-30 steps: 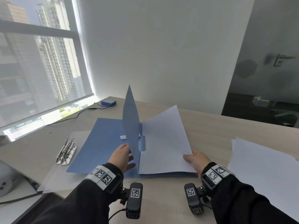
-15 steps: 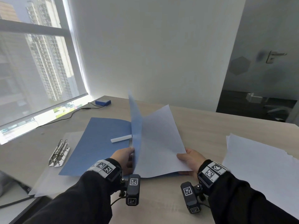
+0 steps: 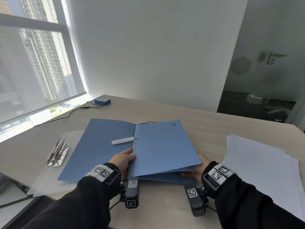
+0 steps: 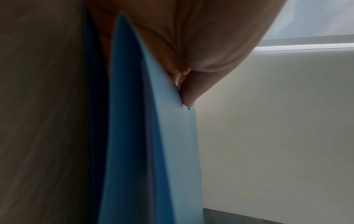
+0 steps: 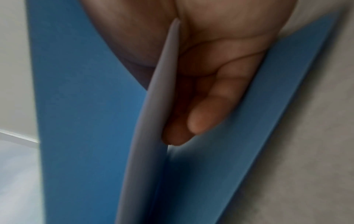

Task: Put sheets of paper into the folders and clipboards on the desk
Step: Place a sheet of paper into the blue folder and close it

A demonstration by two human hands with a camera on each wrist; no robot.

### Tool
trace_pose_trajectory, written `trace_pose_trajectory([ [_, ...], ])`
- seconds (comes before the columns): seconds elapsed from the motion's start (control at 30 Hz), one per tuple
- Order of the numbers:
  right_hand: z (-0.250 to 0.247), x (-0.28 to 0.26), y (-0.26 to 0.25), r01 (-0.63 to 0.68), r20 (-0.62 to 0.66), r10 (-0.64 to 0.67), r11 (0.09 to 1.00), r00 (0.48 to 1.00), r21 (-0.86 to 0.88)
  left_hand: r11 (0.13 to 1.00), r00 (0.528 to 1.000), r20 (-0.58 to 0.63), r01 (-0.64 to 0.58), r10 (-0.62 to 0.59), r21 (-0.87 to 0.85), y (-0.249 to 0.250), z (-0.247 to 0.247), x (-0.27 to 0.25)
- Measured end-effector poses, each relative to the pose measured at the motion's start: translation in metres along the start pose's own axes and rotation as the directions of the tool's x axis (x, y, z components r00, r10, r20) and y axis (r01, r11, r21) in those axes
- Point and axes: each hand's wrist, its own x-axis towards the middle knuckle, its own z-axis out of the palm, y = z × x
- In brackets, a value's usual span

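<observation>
A blue folder [image 3: 165,146] lies in front of me with its front cover [image 4: 153,136] folded down to the right, almost flat over the white sheet [image 5: 162,84] inside. My left hand [image 3: 130,156] pinches the cover's near left edge by the spine; the left wrist view shows the thumb [image 4: 188,95] pressed on it. My right hand [image 3: 194,172] reaches in under the cover at the near right corner. There it holds the sheet, with its fingers [image 5: 201,119] between sheet and back cover [image 5: 268,106]. Most of the sheet is hidden.
A second open blue folder [image 3: 99,146] lies to the left with a white strip [image 3: 123,140] on it, over a translucent sleeve [image 3: 49,172]. Metal clips [image 3: 57,152] lie further left. A stack of white paper [image 3: 257,162] sits at the right. A small blue device [image 3: 102,101] with a cable is far left.
The folder's cover stood upright a second ago; my left hand has swung it down to the right over the sheet. My right hand stays at the sheet's near right corner, now under the cover.
</observation>
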Motion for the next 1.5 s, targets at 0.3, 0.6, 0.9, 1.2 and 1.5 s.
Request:
trace_pose_trajectory([
  [0.3, 0.000, -0.006, 0.008, 0.030, 0.023, -0.029, 0.998, 0.999, -0.051, 1.000, 1.000, -0.012, 0.026, -0.026, -0.002, -0.002, -0.002, 0.006],
  [0.6, -0.001, -0.007, 0.011, 0.057, 0.039, -0.054, 0.995, 0.998, -0.078, 0.998, 0.998, 0.017, 0.066, -0.066, 0.009, 0.000, -0.005, 0.006],
  [0.9, -0.005, -0.006, 0.013, 0.075, 0.081, -0.070, 0.995, 0.994, -0.070, 0.997, 0.995, 0.080, 0.053, -0.058, 0.057, 0.000, -0.005, 0.000],
  [1.2, -0.014, -0.008, 0.004, 0.027, -0.026, -0.025, 0.997, 0.999, 0.074, 0.986, 0.998, 0.046, -0.044, 0.037, 0.160, 0.001, 0.001, -0.007],
  [1.5, -0.045, -0.032, -0.002, 0.213, -0.115, -0.252, 0.937, 0.961, -0.276, 0.988, 0.985, 0.084, -0.151, 0.153, -0.028, -0.003, 0.015, -0.032],
])
